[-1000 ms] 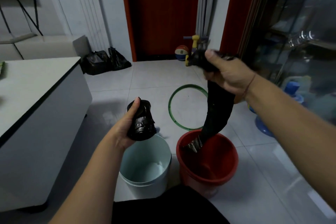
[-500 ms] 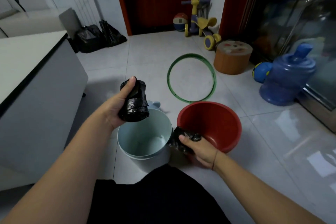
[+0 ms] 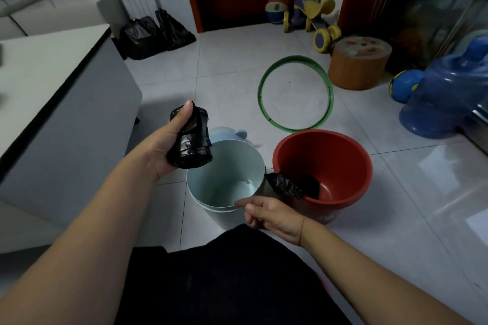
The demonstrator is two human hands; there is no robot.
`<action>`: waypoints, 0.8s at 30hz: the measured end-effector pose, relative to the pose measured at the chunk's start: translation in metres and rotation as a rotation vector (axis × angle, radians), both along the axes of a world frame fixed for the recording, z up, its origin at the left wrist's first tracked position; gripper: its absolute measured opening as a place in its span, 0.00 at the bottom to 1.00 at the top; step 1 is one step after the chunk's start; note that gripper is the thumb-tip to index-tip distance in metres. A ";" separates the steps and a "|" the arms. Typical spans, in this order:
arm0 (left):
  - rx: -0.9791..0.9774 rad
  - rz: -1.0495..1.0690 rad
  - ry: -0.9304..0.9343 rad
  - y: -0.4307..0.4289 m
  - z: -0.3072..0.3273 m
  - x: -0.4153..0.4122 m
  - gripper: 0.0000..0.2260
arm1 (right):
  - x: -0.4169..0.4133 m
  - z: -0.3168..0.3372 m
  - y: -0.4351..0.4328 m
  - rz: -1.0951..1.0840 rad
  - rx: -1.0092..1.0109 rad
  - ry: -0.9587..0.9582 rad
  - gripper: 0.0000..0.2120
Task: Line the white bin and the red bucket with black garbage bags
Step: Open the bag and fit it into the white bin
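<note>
The white bin [image 3: 208,199] stands on the floor in front of me, unlined, with something pale at its bottom. To its right is the red bucket [image 3: 351,163]. A bunched black garbage bag [image 3: 290,185] hangs over the bucket's near-left rim, one end inside, the other sticking out toward the bin. My left hand [image 3: 169,148] holds a roll of black garbage bags [image 3: 191,140] above the bin's left rim. My right hand [image 3: 269,212] hovers by the bin's near rim with loosely curled fingers, holding nothing and apart from the bag.
A white cabinet [image 3: 66,103] stands at left. On the tiled floor lie a green hoop [image 3: 264,82], an orange stool [image 3: 359,66], a blue water jug [image 3: 446,103], a ball [image 3: 404,84], a toy scooter [image 3: 309,13] and black bags [image 3: 153,34] by the door.
My right hand brought the bag down from high above the bucket, let it go on the bucket's rim, and drew back toward me. My left hand kept hold of the roll.
</note>
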State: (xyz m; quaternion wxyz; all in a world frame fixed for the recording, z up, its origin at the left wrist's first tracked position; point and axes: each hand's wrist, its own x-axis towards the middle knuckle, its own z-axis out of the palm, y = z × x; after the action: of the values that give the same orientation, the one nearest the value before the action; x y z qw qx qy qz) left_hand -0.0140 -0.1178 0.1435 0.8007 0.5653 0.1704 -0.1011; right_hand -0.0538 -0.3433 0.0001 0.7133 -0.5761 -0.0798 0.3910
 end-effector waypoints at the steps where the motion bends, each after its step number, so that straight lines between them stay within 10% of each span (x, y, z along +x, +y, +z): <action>1: -0.002 0.001 -0.006 0.002 0.000 0.000 0.21 | 0.000 0.002 0.003 0.019 0.003 -0.009 0.12; 18: 0.089 0.159 -0.214 -0.049 0.030 0.015 0.37 | 0.058 0.171 0.044 -0.313 0.131 -0.231 0.29; 24: 0.186 0.318 -0.301 -0.072 0.039 0.027 0.24 | 0.067 0.196 0.053 -0.562 0.146 -0.372 0.14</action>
State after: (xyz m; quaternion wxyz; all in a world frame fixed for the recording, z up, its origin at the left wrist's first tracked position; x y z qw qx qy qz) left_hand 0.0127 -0.1899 0.1826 0.7674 0.6114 0.1446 0.1280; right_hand 0.0135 -0.2903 0.1964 0.8057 -0.5845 -0.0741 0.0607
